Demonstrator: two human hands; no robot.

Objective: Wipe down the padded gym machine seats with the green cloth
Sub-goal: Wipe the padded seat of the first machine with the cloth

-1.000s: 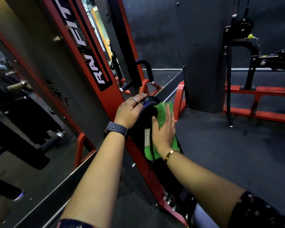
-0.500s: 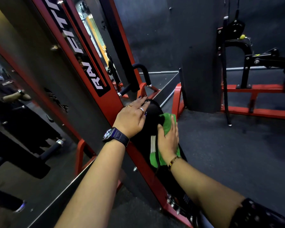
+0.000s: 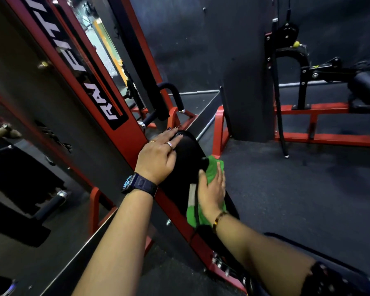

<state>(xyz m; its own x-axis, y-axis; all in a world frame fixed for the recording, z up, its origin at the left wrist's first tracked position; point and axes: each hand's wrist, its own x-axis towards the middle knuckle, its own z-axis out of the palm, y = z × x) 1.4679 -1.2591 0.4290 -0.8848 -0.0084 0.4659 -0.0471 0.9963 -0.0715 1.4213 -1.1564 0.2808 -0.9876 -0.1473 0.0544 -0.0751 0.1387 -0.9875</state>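
Cloth [image 3: 213, 167], fuzzy green, on glossy pad [image 3: 186, 161]

A gym: red-framed exercise machines [image 3: 135, 146], black padded seat [image 3: 188, 161], wall mirror [image 3: 19, 171], dark textured flooring [image 3: 286, 199].

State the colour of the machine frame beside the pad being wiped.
The machine frame is red, seen best in the head view.

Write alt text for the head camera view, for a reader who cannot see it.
A person's right hand presses a green cloth flat against a black padded seat on a red gym machine, while the left hand rests on the pad's top. A second red-framed machine stands beyond.
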